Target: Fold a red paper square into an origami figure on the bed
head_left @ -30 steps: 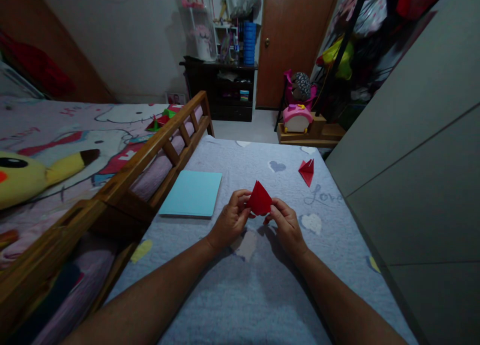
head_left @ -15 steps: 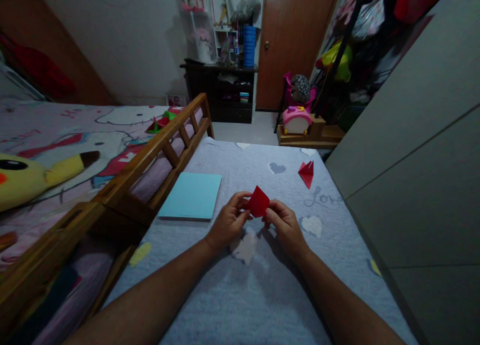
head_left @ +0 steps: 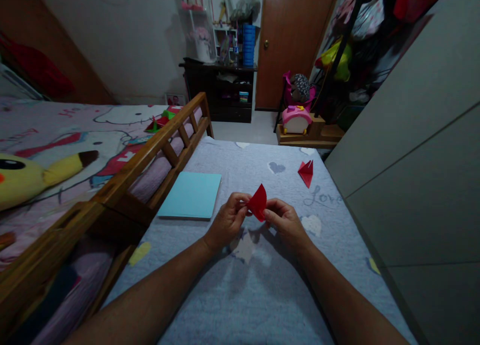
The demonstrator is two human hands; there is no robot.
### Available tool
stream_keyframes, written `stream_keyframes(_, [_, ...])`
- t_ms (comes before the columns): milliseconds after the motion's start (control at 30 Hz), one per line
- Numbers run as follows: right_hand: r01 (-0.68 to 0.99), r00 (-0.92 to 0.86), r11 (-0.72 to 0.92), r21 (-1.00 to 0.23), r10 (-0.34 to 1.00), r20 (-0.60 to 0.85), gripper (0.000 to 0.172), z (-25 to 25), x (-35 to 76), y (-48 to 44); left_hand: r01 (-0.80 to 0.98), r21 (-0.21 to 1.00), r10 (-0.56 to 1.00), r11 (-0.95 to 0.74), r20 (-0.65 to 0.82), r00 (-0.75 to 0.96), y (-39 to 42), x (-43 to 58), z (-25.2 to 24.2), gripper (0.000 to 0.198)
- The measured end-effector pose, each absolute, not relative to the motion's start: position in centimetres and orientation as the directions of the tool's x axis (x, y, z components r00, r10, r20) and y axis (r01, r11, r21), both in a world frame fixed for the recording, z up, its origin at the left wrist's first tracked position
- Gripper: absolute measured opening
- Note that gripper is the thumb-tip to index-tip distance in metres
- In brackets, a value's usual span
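Note:
A small folded red paper point(head_left: 258, 203) is held up just above the bed, between both hands. My left hand point(head_left: 230, 219) pinches its left side with thumb and fingers. On the other side, my right hand point(head_left: 284, 221) grips the lower right edge, thumb in front. The paper is bent, its upper right edge curved and its tip pointing up. Fingers cover parts of its left and right edges. Farther off to the right, a second folded red paper point(head_left: 306, 173) lies on the blue bedsheet point(head_left: 240, 300), apart from my hands.
A light blue square pad point(head_left: 191, 195) lies left of my hands. Beyond it runs a wooden bed rail point(head_left: 131, 177), with a yellow plush toy point(head_left: 22, 180) on the neighbouring bed. A pale cabinet point(head_left: 420, 185) borders the right side. A pink toy point(head_left: 296, 120) stands past the bed's far end.
The red paper has gone from a flat diamond shape to a bent one with a curved edge. My hands have turned it slightly and stay nearly in place.

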State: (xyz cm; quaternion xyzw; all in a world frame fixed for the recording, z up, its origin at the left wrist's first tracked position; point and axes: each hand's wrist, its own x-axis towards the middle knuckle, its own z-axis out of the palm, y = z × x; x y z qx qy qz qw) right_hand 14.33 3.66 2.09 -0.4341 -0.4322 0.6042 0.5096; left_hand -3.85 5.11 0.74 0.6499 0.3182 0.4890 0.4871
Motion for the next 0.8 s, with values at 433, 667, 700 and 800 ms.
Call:
stream_keyframes(433, [-0.3, -0.155, -0.131, -0.945, 0.984, -0.087, 0.026, 2.5, 14.7, 3.6, 0.192, 0.817, 0.811, -0.543, 0.451, 0.374, 5.6, -4.3, 2.2, 0.027])
stream_keyframes(667, [-0.286, -0.156, -0.141, -0.948, 0.983, -0.099, 0.027, 2.3, 14.7, 3.7, 0.246, 0.786, 0.806, -0.567, 0.468, 0.363, 5.6, -4.4, 2.1, 0.03])
stream_keyframes(700, [-0.29, -0.149, -0.139, -0.947, 0.984, -0.099, 0.027, 2.3, 14.7, 3.7, 0.249, 0.78, 0.802, -0.574, 0.474, 0.364, 5.6, -4.4, 2.2, 0.031])
stream_keyframes(800, [-0.279, -0.151, -0.142, -0.95, 0.983, -0.103, 0.028, 2.4, 14.6, 3.7, 0.255, 0.765, 0.791, -0.591, 0.488, 0.368, 5.5, -4.4, 2.2, 0.032])
